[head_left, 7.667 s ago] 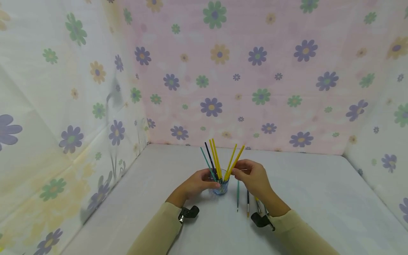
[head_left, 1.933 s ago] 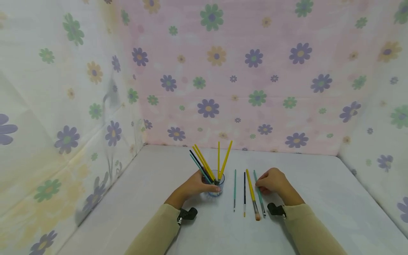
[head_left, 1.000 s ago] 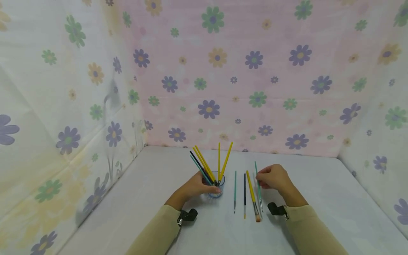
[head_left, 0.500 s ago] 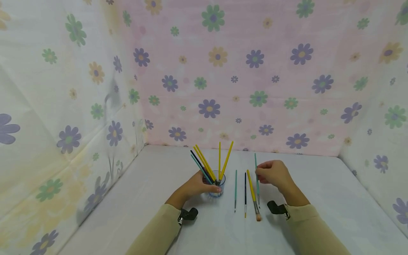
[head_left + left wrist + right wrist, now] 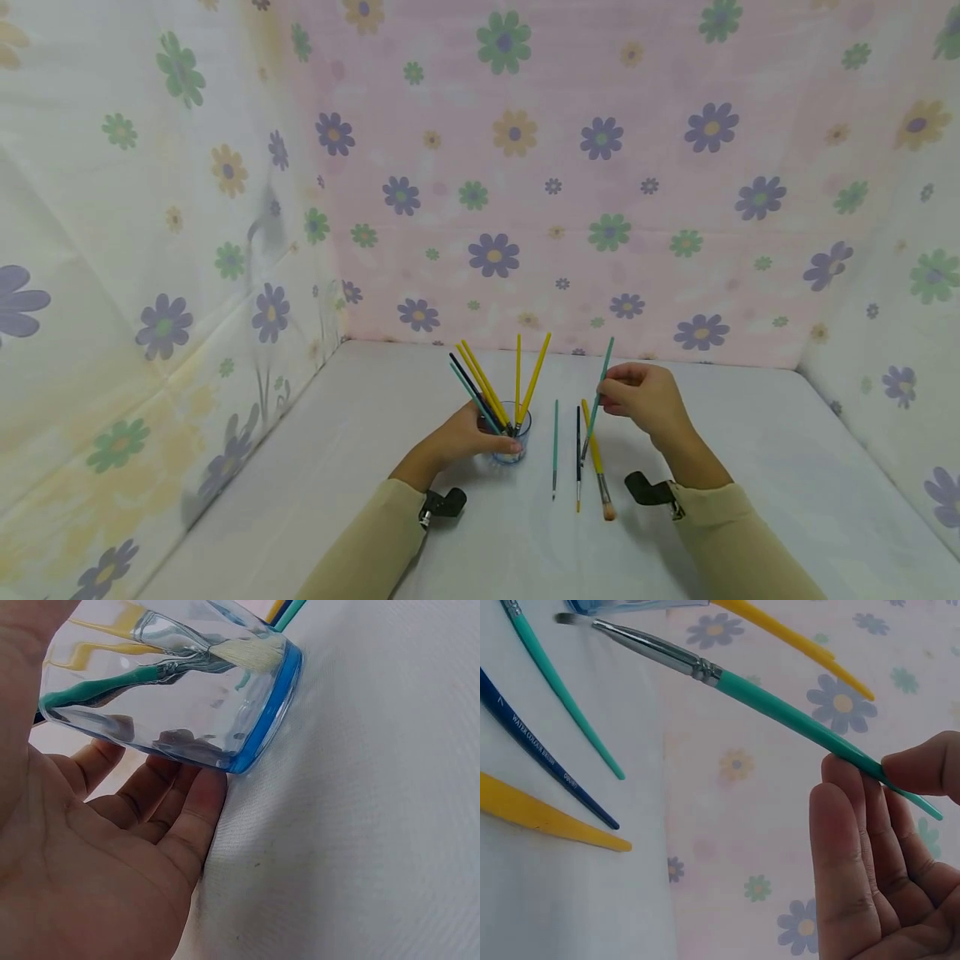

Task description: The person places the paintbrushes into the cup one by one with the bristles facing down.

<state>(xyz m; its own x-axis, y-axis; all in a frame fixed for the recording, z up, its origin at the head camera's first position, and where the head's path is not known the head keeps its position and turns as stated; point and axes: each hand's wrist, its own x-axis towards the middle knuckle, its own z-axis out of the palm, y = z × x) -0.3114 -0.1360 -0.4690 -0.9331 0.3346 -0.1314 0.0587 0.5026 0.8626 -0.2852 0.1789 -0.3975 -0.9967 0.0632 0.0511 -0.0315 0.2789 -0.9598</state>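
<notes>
My left hand (image 5: 453,442) grips a clear glass (image 5: 524,423) with a blue base (image 5: 270,720). Several paintbrushes stand in it, bristles down, their yellow handles (image 5: 533,379), dark and green ones fanning above the rim. Between thumb and fingertips my right hand (image 5: 651,404) pinches a green paintbrush (image 5: 780,712) by its handle, ferrule and dark bristles slanting down toward the left. This brush is raised above the table and overlaps a yellow paintbrush (image 5: 597,462) in the head view. Beside that lie a navy paintbrush (image 5: 578,442) and a thin green paintbrush (image 5: 556,442).
The white table (image 5: 735,467) meets a pink flowered cloth (image 5: 540,283) at the back. Flowered cloth walls also rise at left and right. A black wrist camera (image 5: 446,502) sits on the left cuff, another camera (image 5: 651,490) on the right.
Over the last second the right hand has lifted the green paintbrush off the table and tilted its bristle end leftward. The left hand still holds the glass in place.
</notes>
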